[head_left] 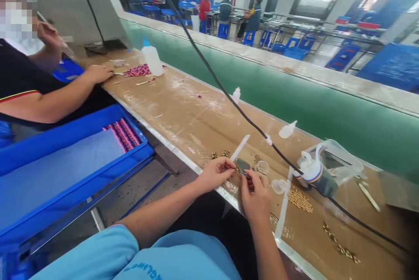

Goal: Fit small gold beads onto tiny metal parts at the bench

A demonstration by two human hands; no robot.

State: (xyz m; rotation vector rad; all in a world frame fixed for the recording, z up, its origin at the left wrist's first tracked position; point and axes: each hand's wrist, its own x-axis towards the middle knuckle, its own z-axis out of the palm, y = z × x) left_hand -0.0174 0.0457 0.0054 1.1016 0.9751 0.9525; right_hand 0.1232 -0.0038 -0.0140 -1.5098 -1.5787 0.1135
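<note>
Over the near edge of the bench, my left hand (218, 174) pinches something tiny between thumb and fingertips, too small to name. My right hand (257, 192) faces it with fingers curled together; whatever they grip is mostly hidden. A flat grey-green rounded piece (242, 165) lies right at the fingertips of both hands. Behind the left hand sit small brass-coloured parts (225, 153) beside a white strip (240, 146). A small clear round dish (262, 167) and a second clear dish (279, 186) stand close to my right hand.
A pile of gold-coloured pieces (300, 200), a clear plastic container (340, 157) and a black cable (209, 70) are to the right and across the bench. Small white bottles (288, 129) line the back. At left, a co-worker's arm (62, 96) reaches over a blue tray (75, 140).
</note>
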